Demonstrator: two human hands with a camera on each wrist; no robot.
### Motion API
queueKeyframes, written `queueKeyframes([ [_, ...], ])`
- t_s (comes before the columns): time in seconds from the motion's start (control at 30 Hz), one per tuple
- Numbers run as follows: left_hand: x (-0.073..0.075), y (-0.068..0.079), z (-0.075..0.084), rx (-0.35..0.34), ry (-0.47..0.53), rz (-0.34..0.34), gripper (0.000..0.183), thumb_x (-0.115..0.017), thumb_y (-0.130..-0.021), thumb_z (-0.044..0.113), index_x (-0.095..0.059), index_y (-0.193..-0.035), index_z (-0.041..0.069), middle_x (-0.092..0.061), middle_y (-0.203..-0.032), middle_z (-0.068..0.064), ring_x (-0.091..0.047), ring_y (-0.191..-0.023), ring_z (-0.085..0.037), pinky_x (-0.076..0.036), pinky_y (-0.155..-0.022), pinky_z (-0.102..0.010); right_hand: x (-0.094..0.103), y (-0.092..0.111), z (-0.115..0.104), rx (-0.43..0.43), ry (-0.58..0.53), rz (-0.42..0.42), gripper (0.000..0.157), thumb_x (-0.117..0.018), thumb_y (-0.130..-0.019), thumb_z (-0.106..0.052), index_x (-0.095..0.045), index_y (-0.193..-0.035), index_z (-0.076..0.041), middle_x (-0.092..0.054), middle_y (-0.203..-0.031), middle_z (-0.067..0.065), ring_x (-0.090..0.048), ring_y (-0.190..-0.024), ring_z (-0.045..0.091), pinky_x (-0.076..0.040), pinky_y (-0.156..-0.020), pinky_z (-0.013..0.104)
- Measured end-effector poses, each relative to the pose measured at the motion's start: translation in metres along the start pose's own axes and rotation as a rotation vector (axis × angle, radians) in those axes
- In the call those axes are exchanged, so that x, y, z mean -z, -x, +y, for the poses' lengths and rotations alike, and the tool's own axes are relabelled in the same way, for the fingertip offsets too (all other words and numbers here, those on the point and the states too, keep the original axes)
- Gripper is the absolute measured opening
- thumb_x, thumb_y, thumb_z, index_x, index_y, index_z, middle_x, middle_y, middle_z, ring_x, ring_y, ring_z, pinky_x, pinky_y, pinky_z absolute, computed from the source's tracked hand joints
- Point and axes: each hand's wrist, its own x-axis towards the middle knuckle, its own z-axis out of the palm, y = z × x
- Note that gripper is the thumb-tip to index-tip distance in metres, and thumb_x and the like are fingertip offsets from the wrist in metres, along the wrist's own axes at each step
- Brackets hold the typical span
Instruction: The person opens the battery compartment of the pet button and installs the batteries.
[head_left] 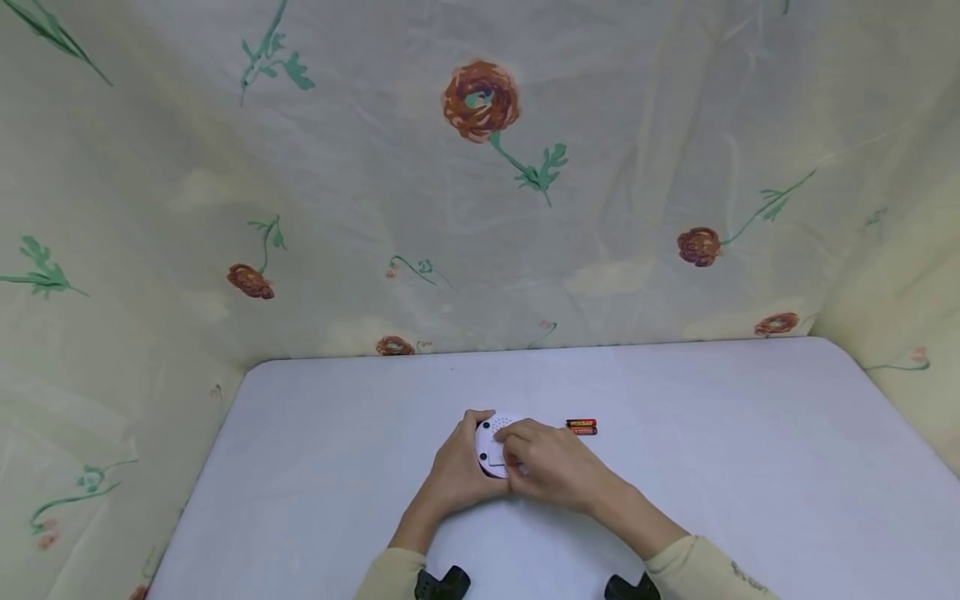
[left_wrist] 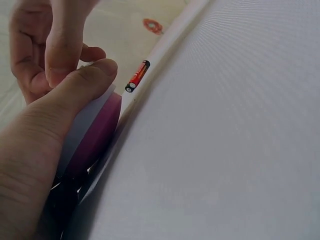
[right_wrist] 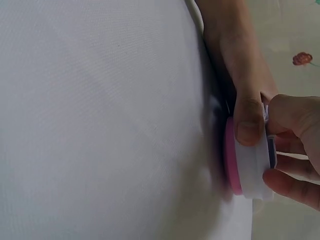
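Observation:
A round white-and-pink device [head_left: 492,446] with small holes and dark feet on its upturned white back is in front of me, low over the table. My left hand [head_left: 463,467] grips it round the rim, its thumb [right_wrist: 248,132] along the white side. Over the back of the device, my right hand [head_left: 551,462] bends its fingers and pinches at the battery cover [right_wrist: 265,111], a thin white flap standing up by the thumb. The right fingers hide much of the cover. Two red-and-black batteries [head_left: 581,427] lie side by side just beyond the right hand.
The table [head_left: 315,467] has a white cloth over it. Pale curtains [head_left: 585,275] with a flower print hang behind and on both sides. Black wrist straps [head_left: 442,583] show at the bottom edge, by the beige sleeves [head_left: 705,571].

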Motion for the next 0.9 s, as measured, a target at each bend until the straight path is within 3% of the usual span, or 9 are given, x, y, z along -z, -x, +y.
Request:
queueKeyframes([
  [0.23, 0.0009, -0.0003, 0.0010, -0.001, 0.004, 0.000, 0.091, -0.082, -0.063, 0.042, -0.035, -0.136, 0.016, -0.056, -0.121, -0.005, -0.054, -0.101, -0.014, -0.045, -0.081, -0.029, -0.0001, -0.0016, 0.0002, -0.036, -0.025, -0.011, 0.008, -0.067, -0.077, -0.018, -0.060, -0.074, -0.020, -0.066, -0.100, -0.008, -0.061, -0.092, 0.005, -0.051, -0.068, 0.025],
  [0.6, 0.0008, -0.0025, -0.0002, -0.021, -0.005, 0.008, 0.091, -0.082, -0.064, 0.042, -0.035, -0.137, 0.015, -0.056, -0.122, -0.005, -0.055, -0.104, -0.014, -0.046, -0.084, -0.030, 0.0012, 0.0002, 0.0009, -0.010, -0.020, 0.040, 0.008, -0.068, -0.074, -0.018, -0.060, -0.074, -0.020, -0.064, -0.094, -0.009, -0.059, -0.087, 0.004, -0.050, -0.065, 0.023],
  [0.9, 0.0018, 0.0006, -0.0006, -0.017, -0.003, 0.009, 0.093, -0.082, -0.063, 0.047, -0.035, -0.137, 0.015, -0.056, -0.121, -0.005, -0.055, -0.101, -0.013, -0.045, -0.082, -0.028, 0.0011, 0.0055, -0.0007, -0.004, -0.016, 0.029, 0.008, -0.068, -0.074, -0.020, -0.061, -0.075, -0.020, -0.062, -0.095, -0.010, -0.057, -0.085, 0.003, -0.047, -0.064, 0.020],
])
